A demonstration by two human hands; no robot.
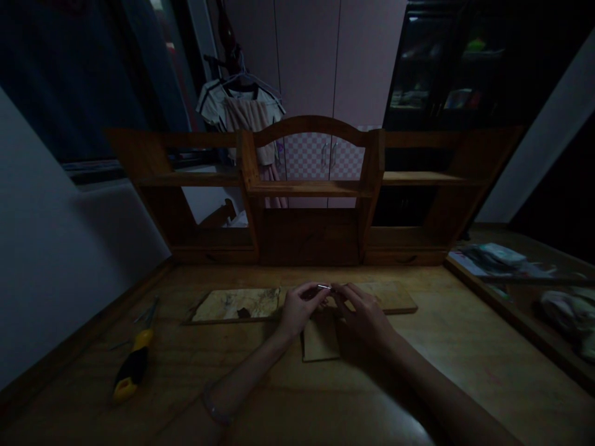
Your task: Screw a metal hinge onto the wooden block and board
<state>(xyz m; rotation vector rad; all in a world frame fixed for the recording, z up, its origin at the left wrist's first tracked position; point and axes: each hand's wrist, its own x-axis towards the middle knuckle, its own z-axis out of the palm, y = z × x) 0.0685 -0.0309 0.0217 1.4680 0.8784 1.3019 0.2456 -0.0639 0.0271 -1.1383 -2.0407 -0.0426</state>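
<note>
Both hands meet over a long wooden board lying across the desk. Between the fingertips of my left hand and my right hand is a small, shiny metal rod, perhaps a screw or pin; it is too small and dark to name. Each hand is closed in a pinch on it, the left at one end and the right at the other. Just below the hands, a short wooden piece lies against the long board. The board's left part is stained and rough at its end.
On the left of the desk lies a yellow-and-black screwdriver, with thin metal pieces near it. A wooden shelf unit stands along the back. To the right, beyond a raised wooden edge, lie papers and cloth.
</note>
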